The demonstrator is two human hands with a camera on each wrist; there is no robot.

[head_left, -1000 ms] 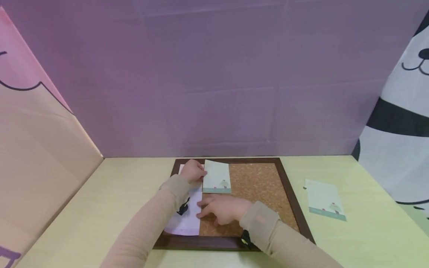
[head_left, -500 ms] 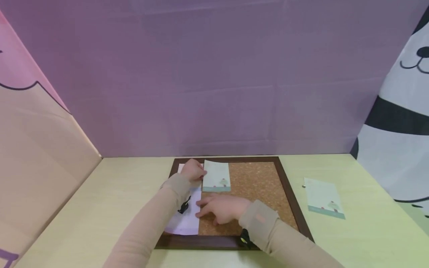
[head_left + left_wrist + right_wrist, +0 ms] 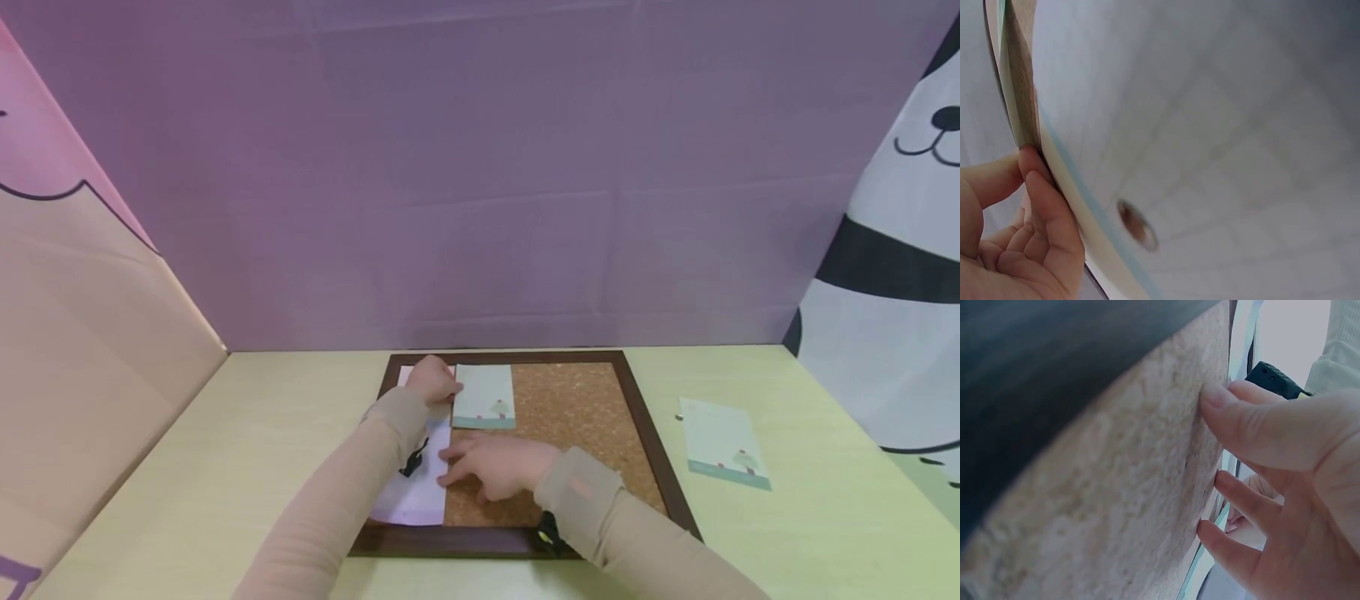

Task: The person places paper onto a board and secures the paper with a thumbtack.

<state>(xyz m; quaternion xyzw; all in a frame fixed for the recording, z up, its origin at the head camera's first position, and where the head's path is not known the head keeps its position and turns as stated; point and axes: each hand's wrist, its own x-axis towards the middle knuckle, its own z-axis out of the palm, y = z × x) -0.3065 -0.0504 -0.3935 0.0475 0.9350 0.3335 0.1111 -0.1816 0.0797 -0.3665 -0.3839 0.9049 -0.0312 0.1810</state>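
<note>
A dark-framed corkboard (image 3: 577, 417) lies on the table. A large pale lilac sheet (image 3: 411, 504) covers its left side; in the left wrist view a round shiny thumbtack (image 3: 1137, 226) sits on this grid-lined sheet (image 3: 1241, 156). Beside it, at the top of the board, lies a small pale green notepaper (image 3: 483, 392) with a green bottom strip. My left hand (image 3: 432, 381) pinches the notepaper's left edge between thumb and index finger. Below it my right hand (image 3: 501, 467) rests spread on the cork (image 3: 1116, 469), fingertips touching the lilac sheet's right edge.
A second matching notepaper (image 3: 724, 443) lies on the table right of the board, with a small silver tack (image 3: 679, 417) at its left edge. A purple cloth backdrop (image 3: 480, 175) stands behind the table, with printed panels at both sides.
The pinched notepaper's raised top edge has come down flatter against the board. Both hands have stayed almost where they were.
</note>
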